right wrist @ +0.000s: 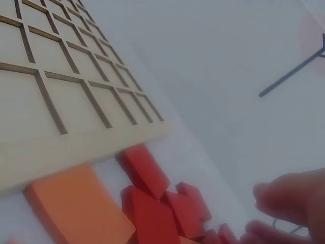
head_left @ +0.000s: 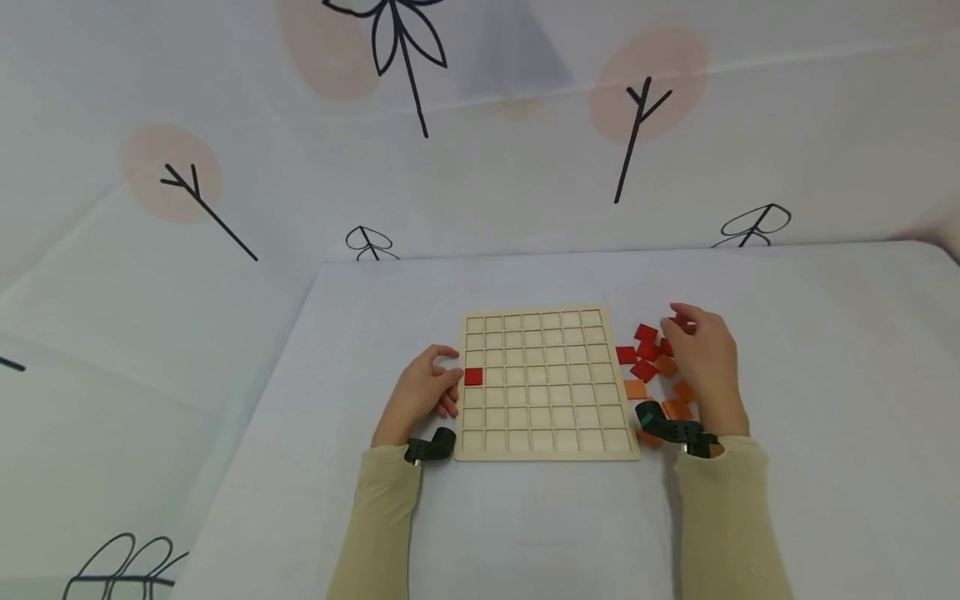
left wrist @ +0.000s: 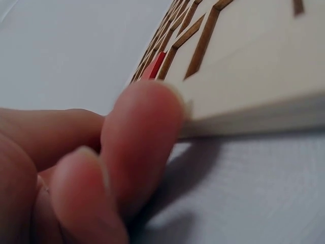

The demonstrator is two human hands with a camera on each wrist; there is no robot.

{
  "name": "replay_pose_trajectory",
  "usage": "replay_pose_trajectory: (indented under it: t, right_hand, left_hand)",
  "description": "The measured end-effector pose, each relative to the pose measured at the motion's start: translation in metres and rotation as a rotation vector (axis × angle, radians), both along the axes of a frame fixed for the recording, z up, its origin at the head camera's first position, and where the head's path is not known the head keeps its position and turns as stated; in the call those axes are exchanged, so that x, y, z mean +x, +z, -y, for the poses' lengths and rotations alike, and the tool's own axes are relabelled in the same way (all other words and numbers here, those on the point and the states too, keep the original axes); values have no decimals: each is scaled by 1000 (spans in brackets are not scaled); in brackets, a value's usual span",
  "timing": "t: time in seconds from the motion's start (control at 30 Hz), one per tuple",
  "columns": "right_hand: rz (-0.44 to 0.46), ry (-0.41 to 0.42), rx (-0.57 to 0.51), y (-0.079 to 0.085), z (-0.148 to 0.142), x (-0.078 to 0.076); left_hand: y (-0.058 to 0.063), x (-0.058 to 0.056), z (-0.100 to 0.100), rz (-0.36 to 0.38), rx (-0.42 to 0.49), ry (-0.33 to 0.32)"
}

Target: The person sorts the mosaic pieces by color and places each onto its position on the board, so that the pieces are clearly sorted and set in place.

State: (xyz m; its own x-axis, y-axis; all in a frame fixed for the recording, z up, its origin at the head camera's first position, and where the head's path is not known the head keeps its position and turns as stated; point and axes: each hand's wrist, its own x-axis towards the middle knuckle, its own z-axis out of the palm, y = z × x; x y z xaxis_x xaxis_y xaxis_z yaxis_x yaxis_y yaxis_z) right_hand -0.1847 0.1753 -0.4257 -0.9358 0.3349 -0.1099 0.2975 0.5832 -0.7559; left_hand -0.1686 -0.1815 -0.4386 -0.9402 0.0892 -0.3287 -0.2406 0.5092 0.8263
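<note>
A pale wooden grid board (head_left: 547,457) lies flat, with one red square tile (head_left: 473,377) in a cell of its leftmost column. My left hand (head_left: 423,387) rests at the board's left edge, fingers loosely bent, thumb and fingertips right by the red tile. In the left wrist view a fingertip (left wrist: 144,132) overlaps the board's side. My right hand (head_left: 703,354) is over the far end of the loose tiles, thumb and index finger bent toward each other with a gap. Red tiles (right wrist: 152,213) lie beside its fingers (right wrist: 292,198) in the right wrist view.
Several orange tiles (head_left: 635,389) and red tiles (head_left: 646,333) lie scattered along the board's right side, some partly beneath the right hand and wrist. Each wrist carries a dark camera mount (head_left: 433,447). A patterned cloth wall (head_left: 517,167) stands behind the white table (head_left: 540,533).
</note>
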Motion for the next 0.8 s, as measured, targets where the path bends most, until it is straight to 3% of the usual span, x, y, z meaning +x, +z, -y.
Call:
replay_pose_trajectory:
  t: [0.33, 0.57, 0.8]
  right_hand:
    - [30, 15, -18, -4, -3, 1]
    - [30, 89, 43, -5, -6, -1]
    - [5, 81, 115, -7, -7, 2]
  left_hand:
    - [-2, 0, -1, 11, 2, 8]
    - [-3, -2, -1, 4, 3, 16]
    - [-3, 0, 1, 4, 18, 9]
